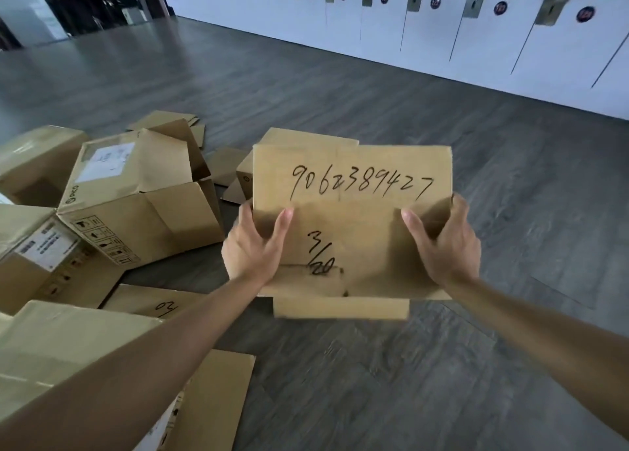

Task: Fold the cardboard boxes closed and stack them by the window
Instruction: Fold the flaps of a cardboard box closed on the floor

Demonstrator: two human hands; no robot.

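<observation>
A brown cardboard box (350, 219) with black handwritten numbers on its facing side hangs above the floor at the centre of the head view. My left hand (253, 246) grips its left edge, thumb on the facing side. My right hand (442, 243) grips its right edge the same way. A loose flap (340, 308) hangs from the box's lower edge. Several more cardboard boxes lie at the left, among them an open one with raised flaps (136, 195) and a labelled one (44, 256).
Flattened cardboard pieces (218, 399) lie on the grey wood floor (425, 382) at lower left and behind the open box (163, 120). A row of white numbered lockers (442, 35) lines the far wall. No window shows in the view.
</observation>
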